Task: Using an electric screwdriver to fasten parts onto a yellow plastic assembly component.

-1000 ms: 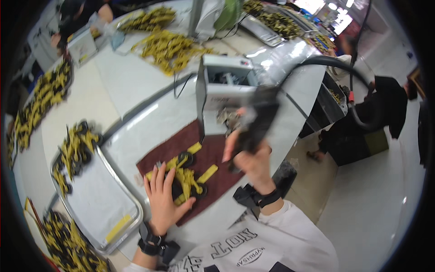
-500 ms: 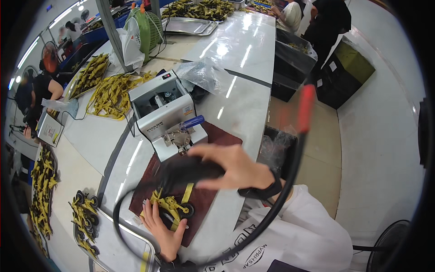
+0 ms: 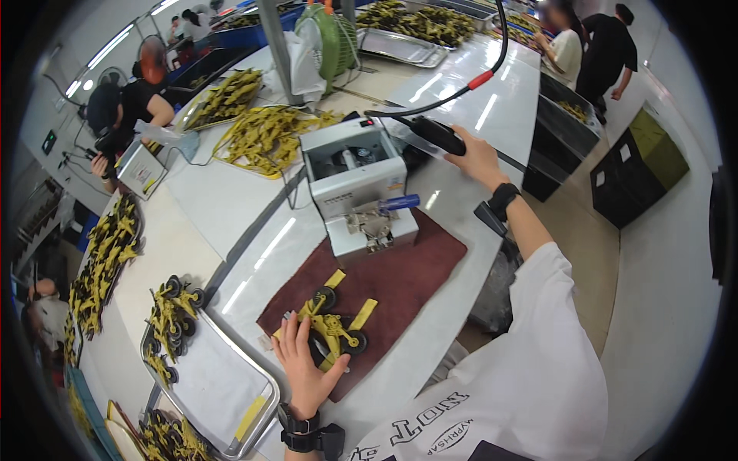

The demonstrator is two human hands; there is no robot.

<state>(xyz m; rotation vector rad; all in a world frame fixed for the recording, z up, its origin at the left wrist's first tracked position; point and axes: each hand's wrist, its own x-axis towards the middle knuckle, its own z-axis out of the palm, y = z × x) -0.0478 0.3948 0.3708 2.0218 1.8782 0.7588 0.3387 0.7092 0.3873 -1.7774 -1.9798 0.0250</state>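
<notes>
My left hand [image 3: 307,373] holds a yellow toy vehicle with black wheels [image 3: 332,326] against a dark red cloth [image 3: 419,280], its thumb and fingers on either side of the body. Two flat yellow strips stick out from the toy. Out to the right, my right hand [image 3: 478,163] is closed around a black corded hand tool [image 3: 437,134]; the tool's kind is not clear. A thick black cable with a red sleeve [image 3: 480,80] runs up from it. Between the hands stands a grey-white bench machine [image 3: 355,201] with a blue handle [image 3: 400,202].
A metal tray [image 3: 265,384] with several yellow toys [image 3: 175,315] lies left. Piles of yellow parts [image 3: 265,138] sit beyond the machine. A green fan [image 3: 336,46] and a metal post [image 3: 278,54] stand farther back. Black bins [image 3: 560,142] line the right side; other people work nearby.
My right hand has carried the black tool from above the toy out to the far right, beside the machine. The cable has swung upward. My left hand stays on the toy; the view has shifted.
</notes>
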